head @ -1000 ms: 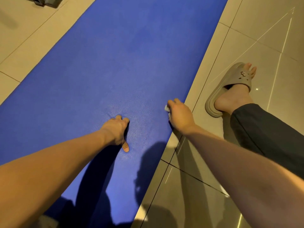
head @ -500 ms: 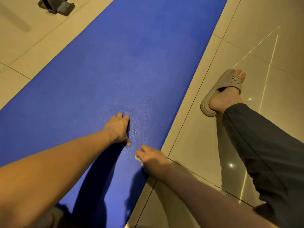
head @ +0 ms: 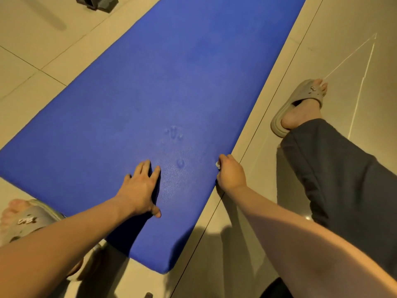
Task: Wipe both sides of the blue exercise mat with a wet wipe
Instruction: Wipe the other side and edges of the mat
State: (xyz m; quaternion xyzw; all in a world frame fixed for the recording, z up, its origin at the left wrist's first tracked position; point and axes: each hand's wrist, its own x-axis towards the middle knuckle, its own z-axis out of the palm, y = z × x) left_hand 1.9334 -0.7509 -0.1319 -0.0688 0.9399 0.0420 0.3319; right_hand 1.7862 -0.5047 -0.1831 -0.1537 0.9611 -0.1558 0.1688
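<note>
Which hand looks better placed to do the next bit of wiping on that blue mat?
Probably the right hand: it grips the wet wipe at the edge of the blue mat. The left hand lies flat on the mat, fingers spread, holding no wipe, so it likely just steadies it.

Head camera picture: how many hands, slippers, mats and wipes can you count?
Hands: 2, left hand and right hand
Slippers: 2, right slipper and left slipper
Mats: 1, blue mat
Wipes: 1, wet wipe
Total: 6
</note>
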